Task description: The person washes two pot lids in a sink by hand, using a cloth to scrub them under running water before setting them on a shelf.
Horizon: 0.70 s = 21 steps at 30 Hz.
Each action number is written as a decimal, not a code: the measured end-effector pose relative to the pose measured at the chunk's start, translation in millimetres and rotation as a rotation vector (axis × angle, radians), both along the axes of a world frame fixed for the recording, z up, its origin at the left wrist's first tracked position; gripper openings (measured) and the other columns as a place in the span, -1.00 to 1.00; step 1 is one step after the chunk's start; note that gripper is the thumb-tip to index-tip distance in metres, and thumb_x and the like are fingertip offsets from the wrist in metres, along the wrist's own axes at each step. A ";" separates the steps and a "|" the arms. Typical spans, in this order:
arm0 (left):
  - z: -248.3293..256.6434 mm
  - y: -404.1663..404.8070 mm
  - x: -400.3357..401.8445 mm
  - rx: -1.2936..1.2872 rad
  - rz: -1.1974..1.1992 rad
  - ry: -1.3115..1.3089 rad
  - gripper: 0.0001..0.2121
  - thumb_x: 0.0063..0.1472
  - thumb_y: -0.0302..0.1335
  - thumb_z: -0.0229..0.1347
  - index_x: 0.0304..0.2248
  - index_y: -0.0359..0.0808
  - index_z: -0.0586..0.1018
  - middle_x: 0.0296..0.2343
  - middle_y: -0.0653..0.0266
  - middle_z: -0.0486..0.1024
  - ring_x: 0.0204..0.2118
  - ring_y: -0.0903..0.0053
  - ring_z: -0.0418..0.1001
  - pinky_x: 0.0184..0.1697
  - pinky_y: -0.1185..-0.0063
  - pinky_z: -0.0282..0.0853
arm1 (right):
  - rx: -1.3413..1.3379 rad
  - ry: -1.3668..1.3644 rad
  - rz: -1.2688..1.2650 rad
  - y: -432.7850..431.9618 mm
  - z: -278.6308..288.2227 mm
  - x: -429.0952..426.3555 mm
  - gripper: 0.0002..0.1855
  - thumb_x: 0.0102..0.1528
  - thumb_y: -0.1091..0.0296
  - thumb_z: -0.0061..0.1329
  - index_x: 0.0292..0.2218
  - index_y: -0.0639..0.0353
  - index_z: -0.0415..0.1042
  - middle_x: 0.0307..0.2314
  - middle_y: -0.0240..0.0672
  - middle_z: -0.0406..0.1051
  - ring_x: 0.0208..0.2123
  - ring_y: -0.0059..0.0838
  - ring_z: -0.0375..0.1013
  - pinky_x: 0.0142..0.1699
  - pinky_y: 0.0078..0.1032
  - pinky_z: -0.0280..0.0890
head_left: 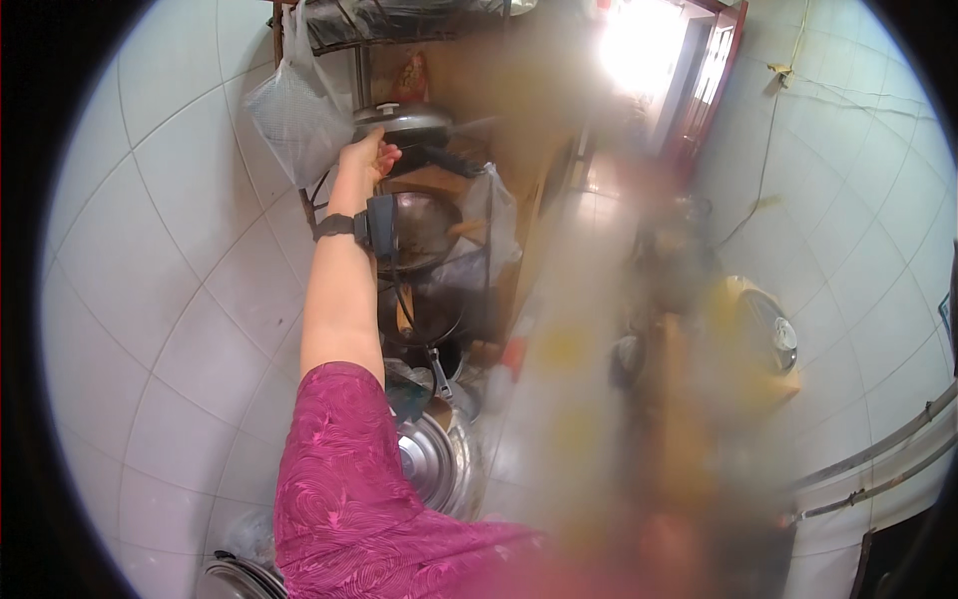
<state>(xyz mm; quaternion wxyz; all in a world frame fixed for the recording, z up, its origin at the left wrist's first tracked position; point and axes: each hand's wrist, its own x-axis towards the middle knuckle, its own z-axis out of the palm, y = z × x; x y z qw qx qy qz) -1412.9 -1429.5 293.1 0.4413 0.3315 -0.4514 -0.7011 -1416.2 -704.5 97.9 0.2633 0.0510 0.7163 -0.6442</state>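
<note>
My left hand (372, 155) reaches up to a metal rack, its fingers partly curled. It is right by a dark pan with a lid (408, 123) that has a pale knob. Whether the fingers touch the pan or grip anything cannot be made out. Just left of the hand hangs a translucent plastic bag (296, 120) with a mesh-patterned item inside. Around my left wrist is a black strap with a box-shaped device (382, 226). Below the hand, a wok (423, 228) sits on the rack. My right hand is out of view.
Lower down are another dark pan (389, 314) and a stack of metal basins (434, 464). A second plastic bag (494, 210) hangs at the rack's right. White tiled walls (172, 299) stand close on the left. A large blur covers the middle right. A doorway (644, 60) is bright beyond.
</note>
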 end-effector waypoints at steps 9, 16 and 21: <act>-7.9 -28.6 -15.1 0.080 0.109 0.487 -0.81 0.16 -0.47 -0.04 -0.28 -0.44 0.34 -0.37 0.08 0.41 -0.31 0.29 0.42 -0.34 0.46 0.44 | 0.009 -0.014 0.016 3.2 -8.4 1.4 -0.84 0.06 0.36 -0.08 -0.31 0.20 0.34 -0.57 -0.33 0.39 -0.67 -0.61 0.34 -0.63 -0.72 0.23; 8.2 -27.3 -20.3 0.157 0.093 0.916 -0.84 0.21 -0.54 -0.16 -0.24 -0.43 0.24 -0.28 0.04 0.28 -0.22 0.27 0.31 -0.07 0.26 0.30 | 0.068 -0.020 0.027 -3.1 -9.7 1.8 -0.82 0.05 0.32 -0.08 -0.31 0.20 0.34 -0.59 -0.34 0.38 -0.66 -0.61 0.35 -0.62 -0.71 0.24; 0.5 -9.8 0.0 0.122 0.011 0.992 -0.85 0.20 -0.55 -0.16 -0.26 -0.46 0.29 -0.29 0.02 0.33 -0.21 0.25 0.34 -0.09 0.28 0.34 | 0.071 -0.001 0.051 -5.0 -10.9 -3.4 -0.81 0.05 0.31 -0.07 -0.31 0.20 0.34 -0.59 -0.35 0.38 -0.66 -0.60 0.35 -0.62 -0.71 0.24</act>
